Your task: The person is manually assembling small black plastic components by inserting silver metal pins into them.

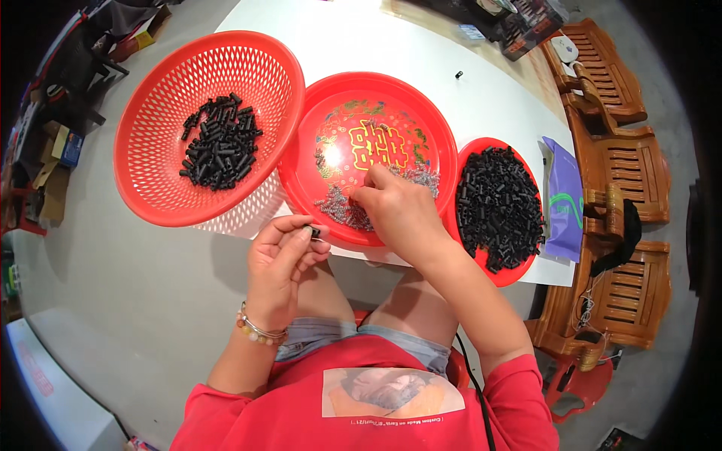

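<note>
My left hand (280,263) pinches a small black plastic part (313,232) between thumb and fingers, just off the table's near edge. Over the round red tray (301,165) in the middle, my right hand (395,201) reaches down with its fingertips pressed together at the small silvery metal pieces (342,210). Whether it grips one of them I cannot make out. The pieces lie loose along the tray's near side, and a yellow pattern is printed on its floor. To the right, a red dish (489,276) is heaped with black plastic parts (500,203).
A red mesh basket (135,150) holding black cylindrical parts (222,143) stands at the left, partly past the white table's (496,98) edge. One loose black part (459,74) lies farther back. A purple bag (562,199) sits at right, beside wooden chairs (624,165).
</note>
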Demonstrator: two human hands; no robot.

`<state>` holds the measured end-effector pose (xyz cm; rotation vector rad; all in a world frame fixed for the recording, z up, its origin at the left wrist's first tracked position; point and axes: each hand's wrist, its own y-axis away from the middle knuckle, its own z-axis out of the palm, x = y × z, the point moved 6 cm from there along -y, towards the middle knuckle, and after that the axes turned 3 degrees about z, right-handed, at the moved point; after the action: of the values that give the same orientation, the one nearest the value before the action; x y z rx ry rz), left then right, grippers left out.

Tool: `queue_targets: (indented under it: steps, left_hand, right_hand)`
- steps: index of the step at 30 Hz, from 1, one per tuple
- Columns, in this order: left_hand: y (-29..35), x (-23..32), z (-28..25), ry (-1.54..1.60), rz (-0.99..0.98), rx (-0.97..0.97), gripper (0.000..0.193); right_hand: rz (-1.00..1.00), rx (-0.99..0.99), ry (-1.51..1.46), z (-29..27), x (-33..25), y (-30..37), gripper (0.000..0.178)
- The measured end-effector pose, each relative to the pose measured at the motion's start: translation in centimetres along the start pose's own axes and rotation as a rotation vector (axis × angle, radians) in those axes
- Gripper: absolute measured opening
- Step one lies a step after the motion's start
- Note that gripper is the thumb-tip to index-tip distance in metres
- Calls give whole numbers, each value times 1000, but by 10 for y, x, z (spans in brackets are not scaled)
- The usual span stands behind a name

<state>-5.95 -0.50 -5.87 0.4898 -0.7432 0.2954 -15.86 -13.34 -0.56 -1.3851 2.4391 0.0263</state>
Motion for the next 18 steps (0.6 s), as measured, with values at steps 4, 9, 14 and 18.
queue_targets:
  steps: [4,9,14,18]
  left_hand:
    - [-1,-1,-3,5,-9,18,18]
    - [-2,-3,-2,4,-10,16,18]
    - [0,-7,6,-21,-42,4,18]
    - [0,-10,12,-27,-73,21,18]
  right_hand:
    - [-46,-40,52,-1,-3,-1,5]
    - [-24,-4,2,-4,3,3,5]
    - [48,128,-79,-20,9,14,6]
    - [73,149,-108,-21,12,22,6]
